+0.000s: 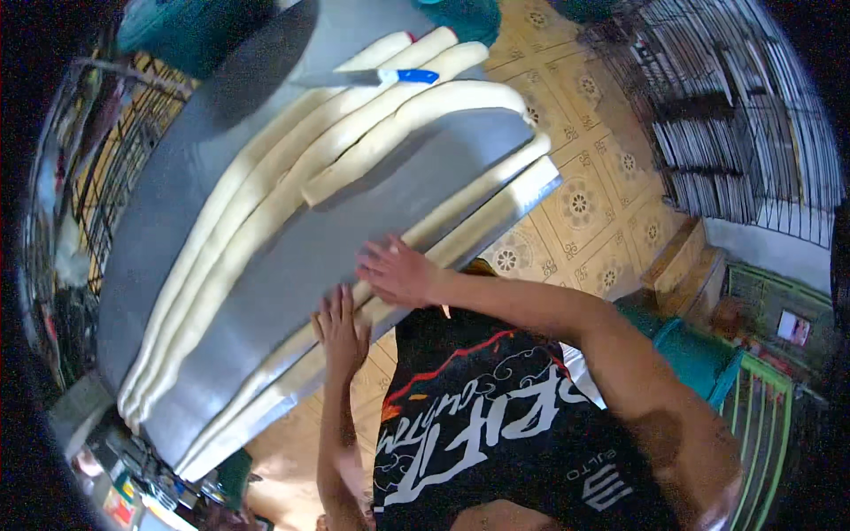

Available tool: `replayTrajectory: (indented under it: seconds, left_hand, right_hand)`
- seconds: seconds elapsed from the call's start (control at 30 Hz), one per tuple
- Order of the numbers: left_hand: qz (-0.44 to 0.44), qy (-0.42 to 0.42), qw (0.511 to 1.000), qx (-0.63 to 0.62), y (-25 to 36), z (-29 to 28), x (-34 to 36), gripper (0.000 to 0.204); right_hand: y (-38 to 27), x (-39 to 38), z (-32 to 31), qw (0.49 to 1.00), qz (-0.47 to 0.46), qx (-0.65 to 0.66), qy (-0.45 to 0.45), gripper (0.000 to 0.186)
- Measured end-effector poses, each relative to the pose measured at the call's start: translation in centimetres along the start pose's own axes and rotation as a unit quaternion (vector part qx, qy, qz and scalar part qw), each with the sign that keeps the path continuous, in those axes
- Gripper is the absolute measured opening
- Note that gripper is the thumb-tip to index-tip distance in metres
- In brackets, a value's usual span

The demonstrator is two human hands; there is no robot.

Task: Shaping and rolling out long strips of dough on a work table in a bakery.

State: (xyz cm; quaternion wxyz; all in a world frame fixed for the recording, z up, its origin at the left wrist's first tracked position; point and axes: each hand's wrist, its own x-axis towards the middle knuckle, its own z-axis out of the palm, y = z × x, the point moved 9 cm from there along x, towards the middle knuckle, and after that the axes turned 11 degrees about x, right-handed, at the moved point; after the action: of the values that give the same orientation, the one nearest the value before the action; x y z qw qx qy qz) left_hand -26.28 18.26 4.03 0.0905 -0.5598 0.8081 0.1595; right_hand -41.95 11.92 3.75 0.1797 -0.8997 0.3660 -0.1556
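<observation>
Along the near edge of the metal surface, the left hand and the right hand lay close beside each other but apart, fingers extended and clamped on nothing, both seeming to rest on a long thin rope of dough. Uneven pressure there could have thinned it or torn it, and a push toward the body might have rolled it off the edge. At the right end the dough bent round by the rim, where its weight could have dragged it down onto the tiled floor. Farther across, thick dough strands lay touching, so they might have stuck together. At their far end a blue-handled knife lay across them; a knock could have made its blade nick them.
</observation>
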Motion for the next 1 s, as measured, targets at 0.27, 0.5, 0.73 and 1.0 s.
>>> replayTrajectory:
  seconds: [0.27, 0.5, 0.73, 1.0]
  left_hand:
    - [-0.173, 0.090, 0.960, -0.200, -1.3, 2.4, -3.2, 0.067]
    - [-0.089, 0.150, 0.968, 0.181, 24.9, -0.8, 16.7, 0.073]
    - [-0.095, 0.029, 0.995, 0.018, 23.2, -1.8, 19.9, 0.069]
    - [-0.268, 0.050, 0.962, 0.027, 22.4, -4.3, 22.2, 0.067]
  right_hand:
    - [13.8, -12.5, -13.6, 0.988, 0.145, 0.057, 0.010, 0.053]
    - [19.5, -14.3, -16.1, 0.997, 0.038, 0.029, 0.060, 0.057]
    - [25.0, -12.8, -16.4, 0.996, 0.071, 0.013, -0.054, 0.057]
    - [29.0, -12.2, -20.1, 0.997, 0.055, -0.005, 0.053, 0.056]
